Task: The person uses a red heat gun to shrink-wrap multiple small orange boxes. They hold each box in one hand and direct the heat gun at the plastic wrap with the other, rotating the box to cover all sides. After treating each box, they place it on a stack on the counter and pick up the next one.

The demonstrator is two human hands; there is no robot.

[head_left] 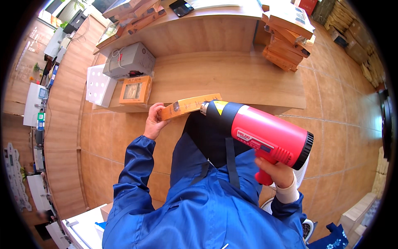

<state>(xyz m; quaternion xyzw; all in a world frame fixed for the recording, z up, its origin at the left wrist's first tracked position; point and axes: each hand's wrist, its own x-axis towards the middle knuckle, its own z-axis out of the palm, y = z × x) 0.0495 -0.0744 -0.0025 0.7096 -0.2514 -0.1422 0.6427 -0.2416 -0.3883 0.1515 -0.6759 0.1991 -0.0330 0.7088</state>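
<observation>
Before a wooden desk (pixel 215 79), a red-and-black heat gun (pixel 269 133) bears pale lettering (and a yellow sticker (pixel 219 107) near its nozzle (pixel 203 108)). The nozzle sits just beside a tilted orange box (pixel 182 106), whose dark print is unreadably small. The right hand (pixel 278 172) wraps the handle (pixel 263 177); the left hand (pixel 154 119), arm stretched forward, grasps the box's left end.

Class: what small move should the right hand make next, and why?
Perhaps the right hand should draw the pink heat gun back slightly: its nozzle visually overlaps the orange box, contact is unclear, and the left hand holds that box's left end.
</observation>
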